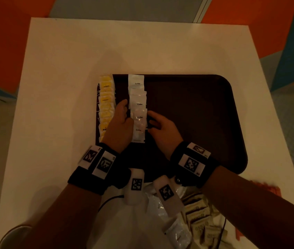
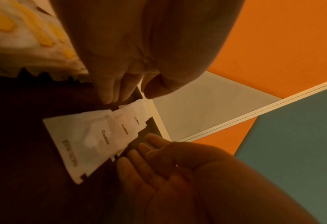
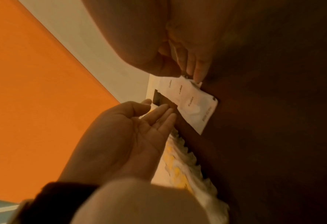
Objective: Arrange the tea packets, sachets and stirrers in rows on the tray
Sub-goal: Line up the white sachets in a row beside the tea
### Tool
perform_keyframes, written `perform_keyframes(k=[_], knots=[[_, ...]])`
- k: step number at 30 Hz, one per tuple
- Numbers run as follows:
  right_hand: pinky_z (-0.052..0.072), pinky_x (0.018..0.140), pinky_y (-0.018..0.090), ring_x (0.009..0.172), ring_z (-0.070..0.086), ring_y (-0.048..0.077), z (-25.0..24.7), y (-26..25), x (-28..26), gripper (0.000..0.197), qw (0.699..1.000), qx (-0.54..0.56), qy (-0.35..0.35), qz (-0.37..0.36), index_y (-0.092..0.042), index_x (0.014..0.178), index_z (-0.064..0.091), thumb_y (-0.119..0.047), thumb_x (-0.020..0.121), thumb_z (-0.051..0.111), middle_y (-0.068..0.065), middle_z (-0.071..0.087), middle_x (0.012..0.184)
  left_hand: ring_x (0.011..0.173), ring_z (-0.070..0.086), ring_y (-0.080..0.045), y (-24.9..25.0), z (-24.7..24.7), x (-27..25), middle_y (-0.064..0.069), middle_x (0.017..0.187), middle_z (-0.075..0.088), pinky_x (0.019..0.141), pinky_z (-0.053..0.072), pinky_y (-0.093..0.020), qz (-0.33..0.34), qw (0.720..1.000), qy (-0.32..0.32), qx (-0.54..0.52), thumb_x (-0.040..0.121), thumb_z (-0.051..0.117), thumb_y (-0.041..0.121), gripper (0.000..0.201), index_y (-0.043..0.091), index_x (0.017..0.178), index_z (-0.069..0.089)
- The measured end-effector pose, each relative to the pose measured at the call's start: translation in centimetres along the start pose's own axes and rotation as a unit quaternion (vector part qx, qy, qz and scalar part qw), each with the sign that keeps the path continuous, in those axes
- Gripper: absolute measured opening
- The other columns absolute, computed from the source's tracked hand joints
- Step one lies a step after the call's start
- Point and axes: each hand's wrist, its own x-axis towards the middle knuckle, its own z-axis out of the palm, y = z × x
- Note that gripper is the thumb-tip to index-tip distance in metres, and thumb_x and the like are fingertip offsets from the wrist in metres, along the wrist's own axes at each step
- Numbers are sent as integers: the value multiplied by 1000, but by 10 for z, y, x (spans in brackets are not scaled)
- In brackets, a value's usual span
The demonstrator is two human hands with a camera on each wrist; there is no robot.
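A dark brown tray (image 1: 192, 108) lies on the white table (image 1: 67, 72). Yellow tea packets (image 1: 105, 105) (image 2: 24, 37) (image 3: 183, 165) form a column along its left edge. Beside them runs a column of overlapping white coffee sachets (image 1: 138, 106) (image 2: 93, 136) (image 3: 193, 104). My left hand (image 1: 124, 114) (image 3: 158, 115) stands between the two columns, fingers straight, against the sachets' left side. My right hand (image 1: 151, 121) (image 2: 139, 151) touches the sachets' right edge with its fingertips (image 3: 197, 72). Neither hand holds anything. No stirrers are in view.
At the table's near edge lie a clear plastic bag (image 1: 160, 205), a heap of brown sachets (image 1: 200, 214) and orange-red packets (image 1: 266, 187). The right part of the tray is bare. Orange and teal panels surround the table.
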Motion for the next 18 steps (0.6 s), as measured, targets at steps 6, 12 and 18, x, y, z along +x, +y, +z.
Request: perform_keyframes(k=[6, 12, 18], knots=[[47, 80, 16, 125, 42, 14, 0, -12, 21, 56, 1000, 28, -3, 1, -10, 140, 33, 10, 88, 43, 0, 45, 135, 121, 45, -19, 6, 5, 10, -6, 133, 45, 104, 39, -36, -20, 1000, 3, -12, 94, 34, -2, 52, 11, 143, 21], [37, 96, 22, 130, 40, 17, -4, -9, 21, 57, 1000, 6, 4, 2, -10, 140, 33, 10, 88, 42, 2, 41, 142, 119, 43, -13, 5, 4, 3, 2, 130, 42, 99, 38, -29, -20, 1000, -3, -4, 93, 36, 0, 53, 12, 142, 22], [37, 104, 29, 132, 39, 17, -7, 2, 12, 59, 1000, -10, 4, 24, -13, 140, 34, 11, 87, 42, 4, 38, 146, 130, 35, -19, -11, 8, -14, -13, 145, 34, 101, 31, -25, -34, 999, 32, -18, 93, 34, -4, 53, 7, 143, 22]])
